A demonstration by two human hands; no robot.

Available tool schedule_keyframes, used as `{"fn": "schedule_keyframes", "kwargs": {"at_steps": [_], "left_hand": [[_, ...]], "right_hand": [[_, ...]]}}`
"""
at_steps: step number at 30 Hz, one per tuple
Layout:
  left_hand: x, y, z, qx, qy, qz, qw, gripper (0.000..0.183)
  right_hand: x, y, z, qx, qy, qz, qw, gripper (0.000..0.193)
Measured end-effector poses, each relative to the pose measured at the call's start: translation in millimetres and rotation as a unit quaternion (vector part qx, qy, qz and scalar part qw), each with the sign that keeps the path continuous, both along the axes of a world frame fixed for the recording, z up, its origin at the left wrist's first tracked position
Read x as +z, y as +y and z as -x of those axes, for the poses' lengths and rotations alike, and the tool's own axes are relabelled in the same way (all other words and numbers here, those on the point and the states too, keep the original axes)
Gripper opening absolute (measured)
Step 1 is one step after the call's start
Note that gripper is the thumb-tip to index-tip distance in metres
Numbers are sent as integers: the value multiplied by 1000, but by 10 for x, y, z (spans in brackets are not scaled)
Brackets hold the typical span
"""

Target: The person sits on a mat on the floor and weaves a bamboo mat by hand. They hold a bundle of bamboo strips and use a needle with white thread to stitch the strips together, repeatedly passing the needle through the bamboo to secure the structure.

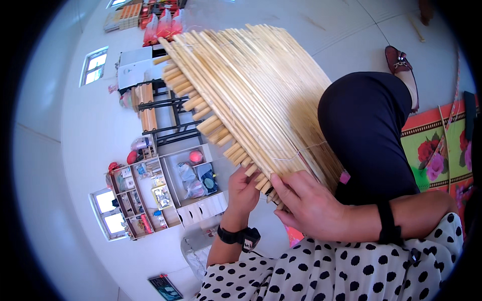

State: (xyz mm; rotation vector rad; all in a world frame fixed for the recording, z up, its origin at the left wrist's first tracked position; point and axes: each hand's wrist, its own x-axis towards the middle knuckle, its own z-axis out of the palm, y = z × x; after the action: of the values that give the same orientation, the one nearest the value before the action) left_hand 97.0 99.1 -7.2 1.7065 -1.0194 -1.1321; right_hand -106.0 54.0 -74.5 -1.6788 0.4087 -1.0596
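Observation:
A mat of straw-coloured reed stalks (261, 85), laid side by side and bound with thin string, slants from the upper middle down toward me. Its near-left side ends in a thick row of cut stalk ends. At the lower corner my left hand (243, 193) is closed around the stalk ends, with some of its fingers hidden behind them. My right hand (316, 208) grips the same corner from the other side, thumb and fingers bent over the outer stalks. A thin string (301, 150) crosses the stalks just above that hand.
My bent knee in dark trousers (366, 115) is against the mat's right side. A flowered mat (432, 155) lies at the right, and a brown shoe (399, 60) rests on the floor. Shelves (145, 195), black metal frames (175, 118) and red bags (163, 27) stand at the left.

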Motion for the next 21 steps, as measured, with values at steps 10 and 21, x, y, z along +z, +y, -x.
{"fn": "schedule_keyframes", "kwargs": {"at_steps": [10,21], "left_hand": [[50,553,-128,63,231,33,970,39],[117,833,-241,51,198,56,977,46]], "right_hand": [[288,284,-96,0,66,132,989,66],[323,459,-37,-30,-10,127,991,39]]}}
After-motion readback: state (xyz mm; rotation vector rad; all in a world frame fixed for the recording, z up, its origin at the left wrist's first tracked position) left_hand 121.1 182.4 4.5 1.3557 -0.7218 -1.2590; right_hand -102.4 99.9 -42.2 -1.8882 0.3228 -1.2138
